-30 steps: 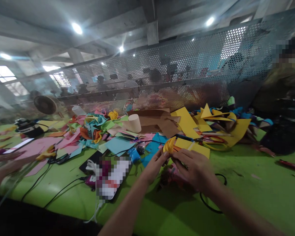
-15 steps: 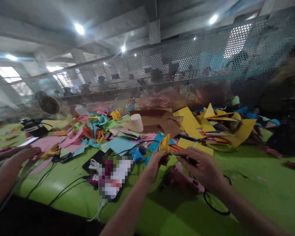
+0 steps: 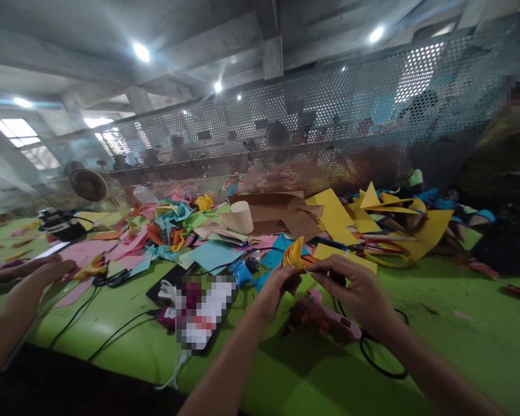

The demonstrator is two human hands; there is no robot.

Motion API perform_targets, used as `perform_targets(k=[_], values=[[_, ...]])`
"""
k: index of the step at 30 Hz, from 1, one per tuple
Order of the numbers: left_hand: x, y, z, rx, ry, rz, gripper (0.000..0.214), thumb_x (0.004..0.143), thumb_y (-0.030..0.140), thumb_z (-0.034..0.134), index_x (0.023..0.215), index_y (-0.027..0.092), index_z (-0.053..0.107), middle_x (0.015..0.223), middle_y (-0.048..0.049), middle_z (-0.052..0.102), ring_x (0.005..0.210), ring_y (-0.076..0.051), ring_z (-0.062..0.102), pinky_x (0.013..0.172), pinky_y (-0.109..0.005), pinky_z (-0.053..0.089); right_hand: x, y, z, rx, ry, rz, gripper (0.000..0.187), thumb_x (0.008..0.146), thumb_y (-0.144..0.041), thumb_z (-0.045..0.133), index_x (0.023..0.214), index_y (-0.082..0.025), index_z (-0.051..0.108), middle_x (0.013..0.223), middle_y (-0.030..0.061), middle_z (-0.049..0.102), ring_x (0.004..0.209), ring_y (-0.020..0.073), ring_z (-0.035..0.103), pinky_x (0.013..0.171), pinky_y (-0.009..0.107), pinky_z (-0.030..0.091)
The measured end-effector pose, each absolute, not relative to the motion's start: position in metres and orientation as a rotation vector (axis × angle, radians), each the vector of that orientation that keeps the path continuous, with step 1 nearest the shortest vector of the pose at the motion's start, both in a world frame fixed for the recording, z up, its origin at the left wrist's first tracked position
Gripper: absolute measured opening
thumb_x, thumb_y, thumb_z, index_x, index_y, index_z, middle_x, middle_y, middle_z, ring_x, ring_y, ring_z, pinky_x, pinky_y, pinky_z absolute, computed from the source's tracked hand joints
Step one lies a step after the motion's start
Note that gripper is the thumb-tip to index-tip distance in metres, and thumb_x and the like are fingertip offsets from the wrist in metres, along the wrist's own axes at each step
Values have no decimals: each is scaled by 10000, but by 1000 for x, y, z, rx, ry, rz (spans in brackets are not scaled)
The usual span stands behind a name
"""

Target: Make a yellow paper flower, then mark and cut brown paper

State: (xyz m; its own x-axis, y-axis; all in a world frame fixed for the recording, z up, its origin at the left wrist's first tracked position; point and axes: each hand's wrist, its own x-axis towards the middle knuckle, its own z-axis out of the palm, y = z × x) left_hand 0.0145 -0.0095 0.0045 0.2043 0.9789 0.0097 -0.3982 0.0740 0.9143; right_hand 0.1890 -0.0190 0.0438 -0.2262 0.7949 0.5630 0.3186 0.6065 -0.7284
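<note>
My left hand (image 3: 274, 292) is closed in a pinch on a small folded yellow paper piece (image 3: 293, 255), held upright above the green table (image 3: 459, 352). My right hand (image 3: 357, 292) hovers just to its right, fingers curled toward the paper; what it holds, if anything, is hidden. A pink glue gun (image 3: 325, 316) lies on the table directly beneath both hands, its black cord (image 3: 379, 361) looping to the right.
A heap of coloured paper (image 3: 190, 237), yellow sheets (image 3: 333, 216), brown card and a paper roll (image 3: 241, 216) covers the table's far side. A phone (image 3: 199, 306) with cables lies left of my hands. Another person's hands (image 3: 34, 274) work at far left. A perforated metal screen (image 3: 329, 133) stands behind.
The yellow paper piece, held low between both hands a second ago, now stands upright in my left hand. My right hand has drawn slightly away, uncovering the glue gun.
</note>
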Motion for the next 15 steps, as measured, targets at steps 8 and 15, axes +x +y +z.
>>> perform_targets(k=[8,15], values=[[16,-10,5,984,744,1189,468,775,624,644,872,167,621,712,-1,504,642,-134,402,586,-272,322,183,-20,42,-863,-1797,501,132,863,-170,641,946,-224,728,875,22,720,792,160,679,712,248,522],[18,-10,5,1032,766,1172,477,785,652,618,811,177,590,678,18,460,620,-123,365,593,-268,315,182,-22,40,-930,-1809,459,125,865,-174,639,944,-222,723,860,18,711,766,159,666,688,249,510]])
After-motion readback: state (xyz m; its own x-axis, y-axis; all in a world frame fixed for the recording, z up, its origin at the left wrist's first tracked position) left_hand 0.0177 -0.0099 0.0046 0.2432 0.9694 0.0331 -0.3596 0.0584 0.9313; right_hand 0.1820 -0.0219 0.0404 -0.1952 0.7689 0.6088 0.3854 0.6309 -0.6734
